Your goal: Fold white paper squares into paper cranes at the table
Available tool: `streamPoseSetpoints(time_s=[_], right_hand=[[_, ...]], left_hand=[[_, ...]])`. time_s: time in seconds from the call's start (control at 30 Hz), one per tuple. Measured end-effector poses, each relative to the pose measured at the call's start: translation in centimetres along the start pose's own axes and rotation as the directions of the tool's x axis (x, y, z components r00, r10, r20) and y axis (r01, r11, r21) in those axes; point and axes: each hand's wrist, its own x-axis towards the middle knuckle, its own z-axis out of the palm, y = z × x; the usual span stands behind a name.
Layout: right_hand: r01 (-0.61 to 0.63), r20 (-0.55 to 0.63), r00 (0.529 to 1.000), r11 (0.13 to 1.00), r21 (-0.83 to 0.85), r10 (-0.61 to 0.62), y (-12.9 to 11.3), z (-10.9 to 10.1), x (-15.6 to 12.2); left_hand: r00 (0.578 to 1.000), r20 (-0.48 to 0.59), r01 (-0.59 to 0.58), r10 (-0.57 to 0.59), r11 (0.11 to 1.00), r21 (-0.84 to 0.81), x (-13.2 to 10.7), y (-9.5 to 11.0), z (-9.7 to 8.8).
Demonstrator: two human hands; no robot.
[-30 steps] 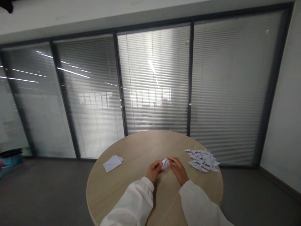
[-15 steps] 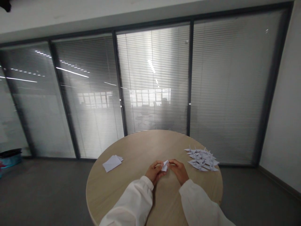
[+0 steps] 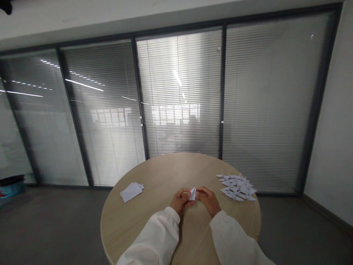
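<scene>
My left hand and my right hand meet above the middle of the round wooden table. Both pinch a small folded piece of white paper, which stands narrow and pointed between the fingertips. Its lower part is hidden by my fingers. White sleeves cover both forearms. To the left of my hands lies a small stack of white paper sheets. To the right lies a heap of several folded paper cranes, out of reach of my fingers' current spot and untouched.
The round table's far edge runs close to a glass partition with slatted blinds. Grey floor surrounds the table. A blue and black bin stands on the floor at far left, against the partition.
The folded paper has narrowed and turned more upright between my fingers. My hands have drawn slightly closer together around it. The view has shifted a little.
</scene>
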Motion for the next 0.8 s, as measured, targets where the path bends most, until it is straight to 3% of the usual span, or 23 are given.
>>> streamPoseSetpoints(time_s=[0.23, 0.47, 0.8], right_hand=[[0.028, -0.097, 0.995, 0.999, -0.039, -0.032, -0.18, 0.17, -0.25], [0.102, -0.115, 0.986, 0.978, -0.181, -0.124, -0.16, 0.19, -0.37], [0.163, -0.003, 0.986, 0.953, -0.257, -0.169, 0.18, 0.21, -0.54]], left_hand=[[0.999, -0.02, -0.033, 0.034, 0.999, 0.044, 0.36, -0.17, -0.09], [0.994, -0.094, -0.044, 0.049, 0.997, 0.057, 0.3, -0.19, 0.22], [0.979, -0.171, -0.092, 0.108, 0.991, 0.097, 0.65, -0.28, -0.23]])
